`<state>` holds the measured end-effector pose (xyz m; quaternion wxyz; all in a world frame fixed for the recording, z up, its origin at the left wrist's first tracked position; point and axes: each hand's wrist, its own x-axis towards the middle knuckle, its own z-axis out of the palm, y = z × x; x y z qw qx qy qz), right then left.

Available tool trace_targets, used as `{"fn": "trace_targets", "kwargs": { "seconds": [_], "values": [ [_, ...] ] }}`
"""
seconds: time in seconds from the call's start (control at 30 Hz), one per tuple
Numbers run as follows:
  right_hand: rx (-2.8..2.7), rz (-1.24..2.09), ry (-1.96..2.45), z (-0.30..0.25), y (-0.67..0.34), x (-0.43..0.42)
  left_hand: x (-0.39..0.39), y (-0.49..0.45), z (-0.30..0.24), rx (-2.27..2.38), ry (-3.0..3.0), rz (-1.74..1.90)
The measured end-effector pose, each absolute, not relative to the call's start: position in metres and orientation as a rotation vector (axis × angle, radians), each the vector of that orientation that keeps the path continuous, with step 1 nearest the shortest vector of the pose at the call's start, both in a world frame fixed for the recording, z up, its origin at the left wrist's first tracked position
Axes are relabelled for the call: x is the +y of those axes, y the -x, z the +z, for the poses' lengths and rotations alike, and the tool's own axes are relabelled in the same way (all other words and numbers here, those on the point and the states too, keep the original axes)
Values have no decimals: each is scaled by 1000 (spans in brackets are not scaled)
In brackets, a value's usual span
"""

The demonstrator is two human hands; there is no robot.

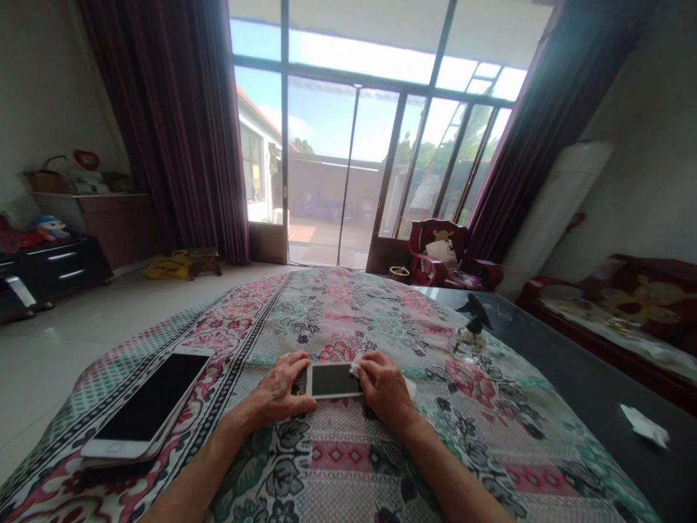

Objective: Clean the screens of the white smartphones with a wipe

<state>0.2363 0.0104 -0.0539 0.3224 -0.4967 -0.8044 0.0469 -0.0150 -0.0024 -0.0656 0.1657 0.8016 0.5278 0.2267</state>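
A small white-framed smartphone (333,380) lies sideways on the flowered cloth (337,436) in front of me, its dark screen facing up. My left hand (279,390) grips its left end, thumb at the near edge and fingers at the far edge. Bunched in the fingers of my right hand (388,392) is a white tissue (355,368), pressed at the right end of the screen. Part of the tissue also shows beyond the palm. The right-hand fingertips partly cover the phone's right end.
To the left lies a larger white phone (149,403), stacked on other flat devices. A clear bottle with a black spray head (475,314) stands at the right. Crumpled paper (645,426) rests on the dark tabletop (577,378). A red wooden chair (430,254) stands near the glass door.
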Motion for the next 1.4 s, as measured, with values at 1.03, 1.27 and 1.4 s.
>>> {"fn": "trace_targets", "kwargs": {
  "seconds": [1.03, 1.27, 1.4],
  "values": [
    [-2404, 409, 1310, -18, -238, -6, 0, 10, -73, 1502, -2316, 775],
    [-2375, 268, 1255, -39, -223, 1, 2, 7, -76, 1554, -2278, 740],
    [-2412, 126, 1292, -42, -208, 13, 3, 7, -78, 1572, -2290, 758]
  ]
}}
